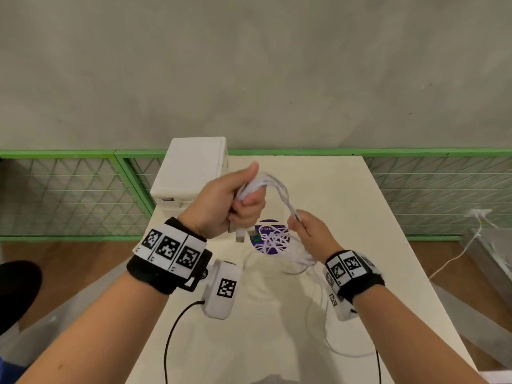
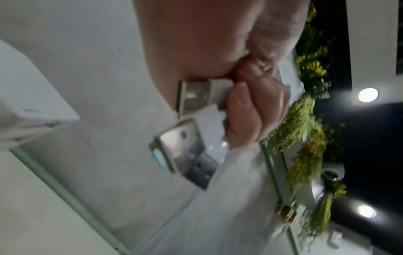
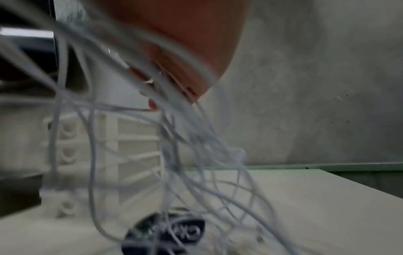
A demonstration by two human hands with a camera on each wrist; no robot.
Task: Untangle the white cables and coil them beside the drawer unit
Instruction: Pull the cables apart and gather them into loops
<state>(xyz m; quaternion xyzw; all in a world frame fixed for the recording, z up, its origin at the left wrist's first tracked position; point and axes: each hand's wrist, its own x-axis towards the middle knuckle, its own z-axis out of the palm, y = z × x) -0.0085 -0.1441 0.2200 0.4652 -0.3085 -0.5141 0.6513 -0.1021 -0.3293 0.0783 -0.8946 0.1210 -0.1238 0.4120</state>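
Note:
My left hand (image 1: 235, 200) is raised above the table and grips a bunch of white cables (image 1: 277, 187) in its fist. Two USB plugs (image 1: 240, 236) hang out below the fist; in the left wrist view the metal plugs (image 2: 185, 146) stick out past my curled fingers (image 2: 250, 119). The strands arch over to my right hand (image 1: 300, 223), which pinches them lower down. Below it a loose tangle (image 1: 277, 245) hangs to the table; in the right wrist view these cables (image 3: 174, 138) dangle in front of the lens. The white drawer unit (image 1: 191, 170) stands just behind my left hand.
A round purple sticker (image 1: 267, 236) lies on the white table (image 1: 360, 245) under the tangle. Green mesh fencing (image 1: 69, 195) runs behind and to both sides. Another white cable (image 1: 454, 259) trails off the table's right side. Black camera leads (image 1: 177, 322) hang from my wrists.

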